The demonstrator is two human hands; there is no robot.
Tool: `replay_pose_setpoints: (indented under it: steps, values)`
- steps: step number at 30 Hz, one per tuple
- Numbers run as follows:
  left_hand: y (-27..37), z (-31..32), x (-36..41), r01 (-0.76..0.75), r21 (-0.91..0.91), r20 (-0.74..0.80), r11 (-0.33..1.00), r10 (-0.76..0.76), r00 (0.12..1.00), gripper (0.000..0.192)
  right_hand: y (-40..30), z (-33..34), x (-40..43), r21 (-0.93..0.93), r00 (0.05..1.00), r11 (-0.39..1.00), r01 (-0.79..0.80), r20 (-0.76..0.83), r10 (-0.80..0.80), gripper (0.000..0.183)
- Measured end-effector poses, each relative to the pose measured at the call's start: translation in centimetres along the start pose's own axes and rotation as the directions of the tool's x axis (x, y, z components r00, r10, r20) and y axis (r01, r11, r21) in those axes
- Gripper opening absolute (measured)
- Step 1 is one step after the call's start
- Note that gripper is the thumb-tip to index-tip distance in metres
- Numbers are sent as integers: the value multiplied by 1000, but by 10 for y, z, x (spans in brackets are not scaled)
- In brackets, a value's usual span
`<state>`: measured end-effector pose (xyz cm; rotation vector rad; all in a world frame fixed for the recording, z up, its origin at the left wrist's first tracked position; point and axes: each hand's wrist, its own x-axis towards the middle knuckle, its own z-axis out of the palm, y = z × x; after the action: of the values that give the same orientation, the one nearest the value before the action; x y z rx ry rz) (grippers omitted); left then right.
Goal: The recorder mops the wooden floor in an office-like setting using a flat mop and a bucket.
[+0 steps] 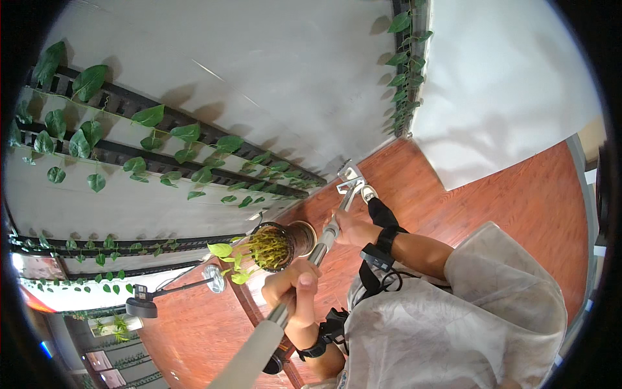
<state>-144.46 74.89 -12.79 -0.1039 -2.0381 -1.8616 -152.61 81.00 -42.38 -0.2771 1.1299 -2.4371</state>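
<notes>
Both hands grip the long metal pole of a mop-like floor tool [319,254], which slants from the lower left toward the floor by the wall. My left hand [293,288] wraps the upper pole, just below its pale grey grip sleeve. Further down, my right hand [344,228] holds the pole near a grey joint. The pale frame head [351,176] sits at the wall's base, close to my shoe [369,193]; its exact make is too small to tell. Each wrist wears a black strap with a small device.
A potted plant [271,247] in a dark round pot stands left of the pole, by the wall. Artificial vines hang on black wall rails [194,124]. A white panel [495,87] borders the reddish wood floor [510,194]. A black device on a stand [142,307] is at left.
</notes>
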Motion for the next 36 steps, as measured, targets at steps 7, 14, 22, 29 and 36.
replay_pose_setpoints:
  steps: [7,14,22,29,36]
  values:
    - [3,-5,29,30,-74,-11,997,-31,999,33,-25,12,37,899,582,298,-321,-61,811,19]
    - [3,9,33,43,-24,-11,999,-43,999,32,-30,-2,36,735,611,546,-403,-228,758,17]
    - [5,6,23,52,96,5,994,-53,999,35,-15,4,17,650,824,705,-284,-211,526,16]
    - [23,18,5,-11,-5,121,1000,11,993,34,29,-17,-2,-238,969,963,127,-177,-172,19]
    - [44,19,-22,-121,-130,192,984,145,971,27,-66,40,-40,734,711,667,-128,-401,578,5]
